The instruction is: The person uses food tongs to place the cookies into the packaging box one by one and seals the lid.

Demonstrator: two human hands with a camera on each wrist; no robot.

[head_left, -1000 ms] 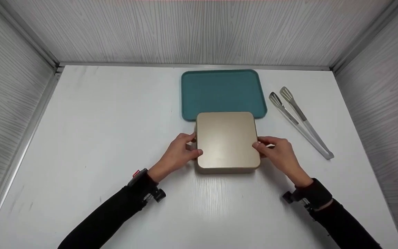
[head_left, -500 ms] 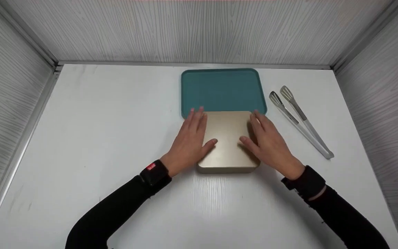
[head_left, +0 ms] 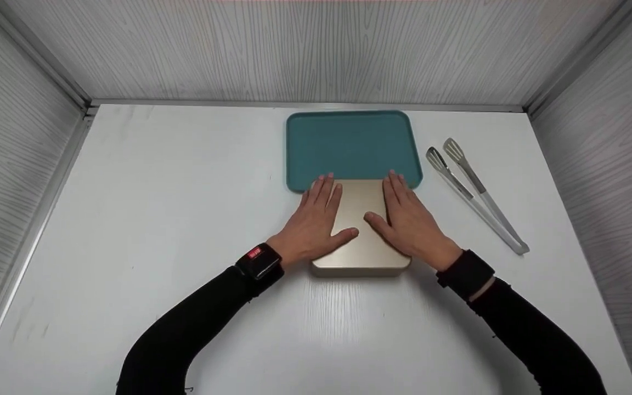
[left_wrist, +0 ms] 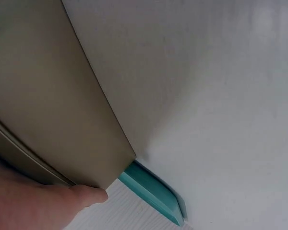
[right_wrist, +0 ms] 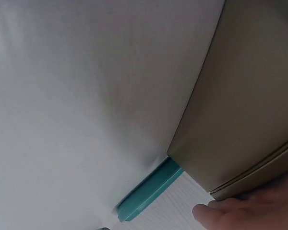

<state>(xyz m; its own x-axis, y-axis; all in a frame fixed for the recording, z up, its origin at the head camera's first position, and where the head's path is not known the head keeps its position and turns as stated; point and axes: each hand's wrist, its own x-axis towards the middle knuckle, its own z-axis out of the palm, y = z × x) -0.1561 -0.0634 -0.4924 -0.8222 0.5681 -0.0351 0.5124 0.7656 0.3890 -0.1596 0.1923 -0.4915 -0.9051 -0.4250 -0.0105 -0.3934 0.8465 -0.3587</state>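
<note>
A square gold tin box with rounded corners stands on the white table, its lid on top. My left hand lies flat on the left part of the lid, fingers straight and pointing away from me. On the right part rests my right hand, palm down with straight fingers. Both thumbs point inward over the lid. In the left wrist view the box's side wall shows a lid seam close to the hand; the right wrist view has the opposite wall.
A teal tray lies just behind the box, its near rim partly hidden by the box and fingertips. To the right, metal tongs lie spread on the white table. Grey wood-grain panels enclose the back and sides.
Both hands let go of the box's sides, rose onto the lid and flattened there, then shifted slightly inward. The box, tray and tongs stayed in place.
</note>
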